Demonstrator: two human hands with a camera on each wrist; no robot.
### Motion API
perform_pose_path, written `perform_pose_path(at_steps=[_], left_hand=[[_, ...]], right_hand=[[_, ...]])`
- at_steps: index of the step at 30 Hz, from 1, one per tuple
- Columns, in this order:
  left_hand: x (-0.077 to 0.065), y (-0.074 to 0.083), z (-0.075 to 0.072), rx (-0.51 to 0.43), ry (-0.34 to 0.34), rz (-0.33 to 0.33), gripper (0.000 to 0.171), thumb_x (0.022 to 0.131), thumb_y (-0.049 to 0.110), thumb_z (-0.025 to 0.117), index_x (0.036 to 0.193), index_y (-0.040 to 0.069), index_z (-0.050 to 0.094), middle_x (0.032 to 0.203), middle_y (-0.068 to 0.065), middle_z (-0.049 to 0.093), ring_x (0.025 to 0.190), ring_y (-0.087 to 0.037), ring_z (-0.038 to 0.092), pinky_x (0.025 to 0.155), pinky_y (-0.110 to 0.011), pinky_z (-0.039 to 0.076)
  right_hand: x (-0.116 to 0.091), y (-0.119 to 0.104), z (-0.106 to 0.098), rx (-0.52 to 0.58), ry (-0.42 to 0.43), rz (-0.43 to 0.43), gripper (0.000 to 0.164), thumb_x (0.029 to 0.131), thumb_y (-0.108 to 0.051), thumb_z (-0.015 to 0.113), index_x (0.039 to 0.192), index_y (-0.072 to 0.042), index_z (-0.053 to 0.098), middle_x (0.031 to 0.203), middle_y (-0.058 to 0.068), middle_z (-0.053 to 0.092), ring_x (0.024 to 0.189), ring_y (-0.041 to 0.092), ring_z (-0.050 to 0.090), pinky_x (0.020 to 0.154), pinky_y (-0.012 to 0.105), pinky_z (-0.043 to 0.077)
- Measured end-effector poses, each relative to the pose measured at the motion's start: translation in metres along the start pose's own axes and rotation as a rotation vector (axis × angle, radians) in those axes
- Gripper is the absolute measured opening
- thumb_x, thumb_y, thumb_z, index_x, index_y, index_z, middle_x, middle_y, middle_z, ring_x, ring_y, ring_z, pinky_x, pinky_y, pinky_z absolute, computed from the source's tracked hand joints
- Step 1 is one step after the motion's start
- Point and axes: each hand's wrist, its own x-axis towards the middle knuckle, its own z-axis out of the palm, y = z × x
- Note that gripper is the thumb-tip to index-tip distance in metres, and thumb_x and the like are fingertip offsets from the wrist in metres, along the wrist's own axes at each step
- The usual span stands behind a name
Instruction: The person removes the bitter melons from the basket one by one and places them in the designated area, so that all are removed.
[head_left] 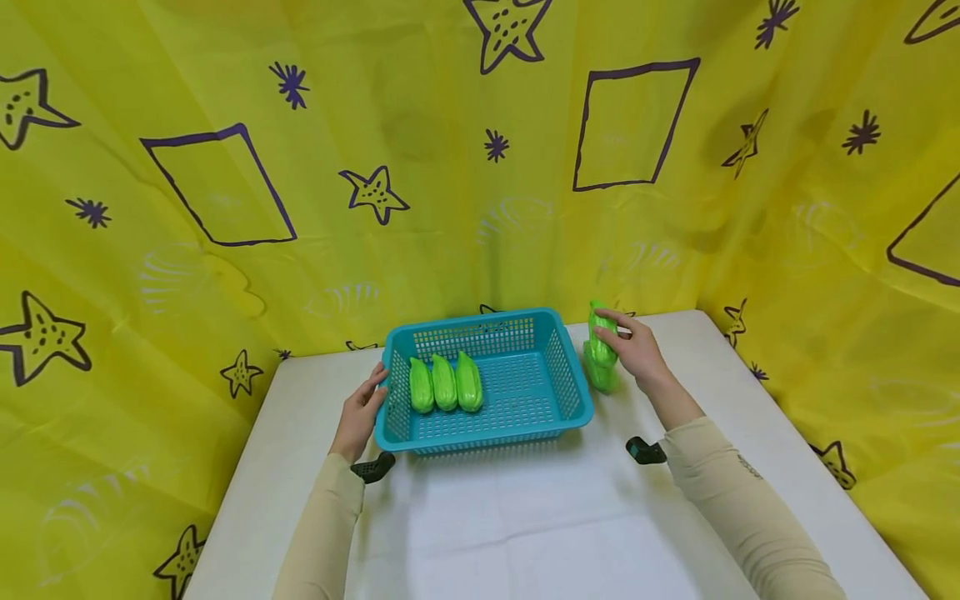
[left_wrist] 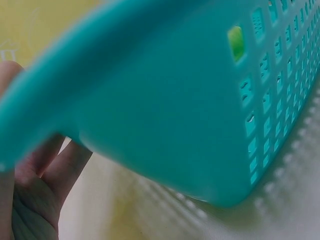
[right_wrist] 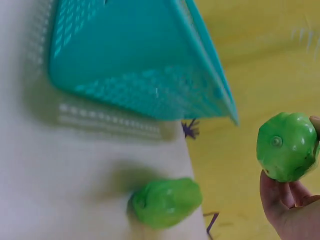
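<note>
A turquoise plastic basket (head_left: 480, 440) with perforated walls stands on the white table. Three long green gourds (head_left: 444, 383) lie side by side in its left half. My left hand (head_left: 360, 417) grips the basket's left rim, and in the left wrist view some fingers are hidden behind it. Right of the basket, my right hand (head_left: 640, 352) holds another green gourd (right_wrist: 286, 147) between thumb and fingers, raised off the table. Beneath it a further green gourd (right_wrist: 167, 202) lies on the table, partly covered by the held one in the head view.
The white table (head_left: 480, 517) has a yellow curtain (head_left: 420, 108) with dark drawings behind it and along both sides. Black devices (head_left: 647, 451) sit at both wrists. The basket's right half shows bare perforated floor.
</note>
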Motion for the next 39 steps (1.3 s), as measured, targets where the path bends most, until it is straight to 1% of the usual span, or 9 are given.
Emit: perform_pose_path(at_steps=[6,8,12,14,17,21,26,33,39], left_hand=[[0.0,0.0,-0.001,0.004,0.004,0.002,0.046,0.105,0.017,0.046,0.15,0.007,0.04,0.16,0.004,0.025,0.149,-0.019,0.013,0.119,-0.042,0.022],[-0.001,0.001,-0.001,0.006,0.002,0.003,0.047,0.105,0.017,0.046,0.15,0.007,0.04,0.16,0.004,0.024,0.149,-0.019,0.013,0.119,-0.042,0.022],[-0.001,0.002,0.0,0.015,0.0,0.002,0.047,0.105,0.017,0.046,0.15,0.007,0.039,0.16,0.004,0.024,0.149,-0.02,0.013,0.119,-0.043,0.022],[0.0,0.001,0.0,0.017,0.001,0.0,0.046,0.105,0.017,0.046,0.15,0.007,0.039,0.16,0.005,0.024,0.149,-0.02,0.013,0.119,-0.043,0.022],[0.002,-0.002,-0.001,0.014,-0.001,0.005,0.046,0.105,0.016,0.046,0.15,0.006,0.039,0.16,0.003,0.024,0.149,-0.021,0.013,0.119,-0.044,0.021],[0.01,-0.015,-0.002,-0.001,0.004,0.013,0.046,0.105,0.018,0.046,0.15,0.009,0.041,0.16,0.006,0.024,0.149,-0.019,0.013,0.119,-0.044,0.019],[0.015,-0.028,-0.004,0.026,0.021,0.029,0.046,0.105,0.025,0.047,0.149,0.015,0.043,0.158,0.013,0.027,0.148,-0.014,0.015,0.119,-0.041,0.021],[0.014,-0.029,-0.003,0.032,0.027,0.051,0.046,0.105,0.026,0.048,0.149,0.015,0.043,0.158,0.013,0.028,0.148,-0.014,0.015,0.118,-0.042,0.023],[0.014,-0.029,-0.004,0.023,0.024,0.048,0.046,0.105,0.025,0.048,0.149,0.015,0.043,0.158,0.012,0.028,0.148,-0.013,0.015,0.118,-0.041,0.023]], right_hand=[[0.002,0.024,-0.022,-0.014,0.039,0.053,0.056,0.099,-0.035,0.059,0.147,-0.01,0.046,0.152,0.022,0.033,0.124,0.042,0.045,0.078,0.018,0.045],[0.001,0.03,-0.028,-0.033,0.048,0.066,0.055,0.099,-0.034,0.058,0.147,-0.009,0.045,0.153,0.022,0.032,0.125,0.043,0.045,0.079,0.021,0.046],[0.001,0.042,-0.035,-0.088,0.059,0.087,0.054,0.1,-0.033,0.056,0.148,-0.01,0.044,0.154,0.024,0.03,0.129,0.045,0.041,0.091,0.038,0.047],[0.001,0.047,-0.038,-0.114,0.058,0.096,0.054,0.101,-0.034,0.054,0.149,-0.01,0.042,0.155,0.024,0.028,0.133,0.046,0.036,0.099,0.049,0.043],[0.001,0.054,-0.04,-0.148,0.055,0.106,0.054,0.102,-0.035,0.051,0.149,-0.01,0.041,0.155,0.025,0.027,0.139,0.046,0.027,0.108,0.057,0.034],[0.001,0.061,-0.042,-0.178,0.038,0.104,0.052,0.103,-0.034,0.048,0.148,-0.009,0.042,0.153,0.027,0.029,0.139,0.047,0.026,0.108,0.058,0.032],[0.003,0.068,-0.042,-0.196,0.019,0.09,0.049,0.104,-0.031,0.048,0.148,-0.009,0.044,0.152,0.026,0.032,0.138,0.046,0.03,0.107,0.057,0.034],[0.01,0.075,-0.04,-0.161,-0.025,0.094,0.051,0.103,-0.033,0.051,0.148,-0.01,0.044,0.153,0.025,0.032,0.136,0.045,0.032,0.109,0.056,0.033],[0.015,0.081,-0.038,-0.206,-0.063,0.091,0.053,0.102,-0.032,0.052,0.148,-0.007,0.044,0.152,0.026,0.034,0.134,0.046,0.032,0.108,0.059,0.032]])
